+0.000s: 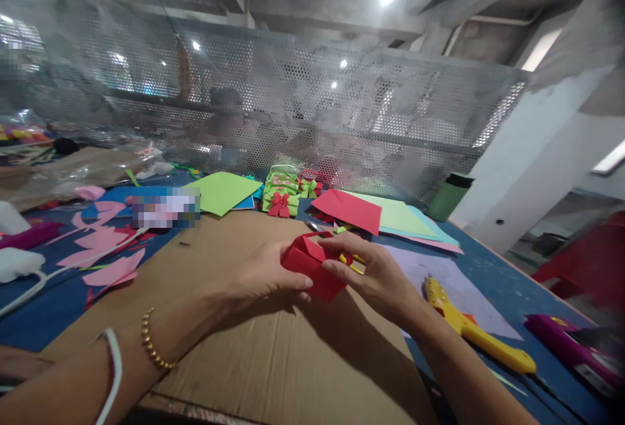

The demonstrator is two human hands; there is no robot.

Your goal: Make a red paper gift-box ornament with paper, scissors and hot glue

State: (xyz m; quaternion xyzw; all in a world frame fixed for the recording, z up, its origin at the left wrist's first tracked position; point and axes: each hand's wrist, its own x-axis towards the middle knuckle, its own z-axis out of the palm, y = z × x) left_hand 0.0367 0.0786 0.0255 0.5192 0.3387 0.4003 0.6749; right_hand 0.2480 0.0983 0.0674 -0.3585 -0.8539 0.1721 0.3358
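Observation:
Between my hands is a small red folded paper box (322, 282), held just above the brown cardboard sheet (234, 360). My left hand (268, 275) grips its left side, thumb across the front face. On the right, my right hand (366, 269) pinches the box's upper edge between thumb and fingers. The box looks partly open at the top, with a flap folded inward. Yellow scissor handles (355, 262) show partly behind my right fingers.
A yellow glue gun (473, 334) rests on a lilac sheet (449, 282). A purple tool (566, 347) lies at far right. Red paper (349, 210), green paper (222, 192), small green bow-trimmed bags (280, 200) and a green bottle (449, 197) line the back. Pink paper pieces (110, 269) lie left.

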